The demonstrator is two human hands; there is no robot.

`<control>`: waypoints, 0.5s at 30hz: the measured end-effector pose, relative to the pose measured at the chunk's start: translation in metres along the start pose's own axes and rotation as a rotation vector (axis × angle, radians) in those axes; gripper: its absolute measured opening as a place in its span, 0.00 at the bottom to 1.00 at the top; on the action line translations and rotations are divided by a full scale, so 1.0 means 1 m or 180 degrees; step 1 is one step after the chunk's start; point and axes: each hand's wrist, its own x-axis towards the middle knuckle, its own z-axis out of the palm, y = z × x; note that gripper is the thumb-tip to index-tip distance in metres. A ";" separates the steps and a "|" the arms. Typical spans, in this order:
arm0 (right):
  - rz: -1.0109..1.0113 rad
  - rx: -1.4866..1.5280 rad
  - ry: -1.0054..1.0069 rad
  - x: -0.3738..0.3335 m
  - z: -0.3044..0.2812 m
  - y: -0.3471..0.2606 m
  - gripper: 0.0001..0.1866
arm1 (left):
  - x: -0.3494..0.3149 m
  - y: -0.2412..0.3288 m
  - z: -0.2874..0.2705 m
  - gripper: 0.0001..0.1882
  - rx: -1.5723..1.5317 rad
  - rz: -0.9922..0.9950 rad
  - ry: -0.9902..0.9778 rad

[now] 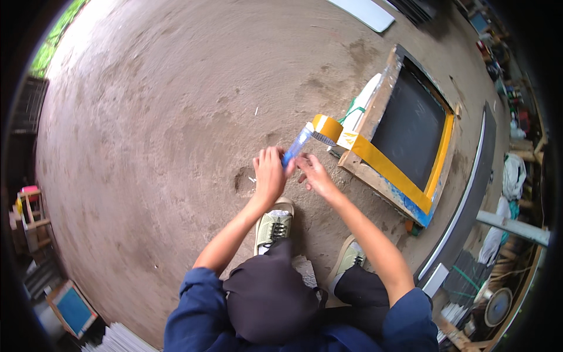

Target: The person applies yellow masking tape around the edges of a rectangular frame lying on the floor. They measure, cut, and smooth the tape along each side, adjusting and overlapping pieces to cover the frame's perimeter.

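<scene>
My left hand (pixel 271 172) is closed round the blue end of a tape dispenser (pixel 300 141) with a clear handle. A roll of yellow tape (pixel 326 125) sits at its far end. Close by, my right hand (pixel 315 175) has its fingers apart and slightly bent; its fingertips are beside the handle, and whether they touch it I cannot tell. From the roll, a yellow tape strip (pixel 396 175) runs onto the near side of a wooden screen frame (pixel 381 108). Another yellow strip lines the frame's right side, around a dark mesh panel (pixel 410 120).
Under the frame's left side lies a white object with a green cord (pixel 359 109). A long dark board (pixel 472 170) leans along the right, before cluttered shelves. A white panel (pixel 366 13) lies at the far edge. A blue-panelled frame (pixel 73 309) stands at lower left.
</scene>
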 end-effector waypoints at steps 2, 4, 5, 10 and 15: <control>-0.0740 0.0387 -0.0031 -0.002 0.007 -0.003 0.22 | -0.007 0.028 -0.021 0.20 0.0017 0.0576 -0.0122; -0.1247 0.0373 0.0432 -0.012 -0.002 -0.010 0.19 | -0.001 0.047 -0.035 0.22 -0.0069 0.0801 -0.0301; -0.1169 0.0399 0.0615 -0.021 -0.012 -0.014 0.17 | 0.005 0.053 -0.040 0.22 -0.0169 0.1024 -0.0324; -0.1058 0.0137 0.1796 -0.072 -0.070 -0.038 0.14 | 0.044 0.083 -0.025 0.19 -0.0607 0.1885 -0.0587; -0.0201 -0.0801 0.1792 -0.081 -0.086 -0.043 0.15 | 0.071 0.101 0.011 0.29 0.0347 0.2570 -0.1259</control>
